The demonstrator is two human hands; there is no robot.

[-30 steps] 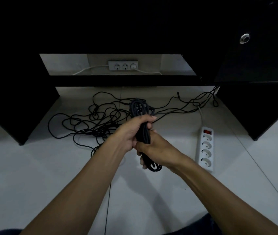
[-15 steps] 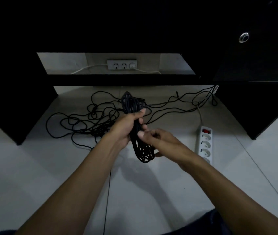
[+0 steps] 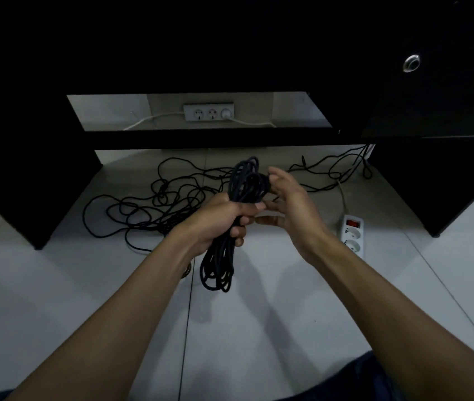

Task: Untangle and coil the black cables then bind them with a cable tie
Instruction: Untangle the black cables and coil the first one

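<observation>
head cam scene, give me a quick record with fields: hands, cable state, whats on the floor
left hand: left hand grips the coiled bundle at its middle
right hand: right hand beside the bundle's upper loops, fingers spread; whether it pinches a strand cannot be told
coil: loops stick out above and hang below the fist
loose cable: loose cable lies tangled on the floor
power strip: white power strip on the floor, right of the hands
cable tie: none visible
</observation>
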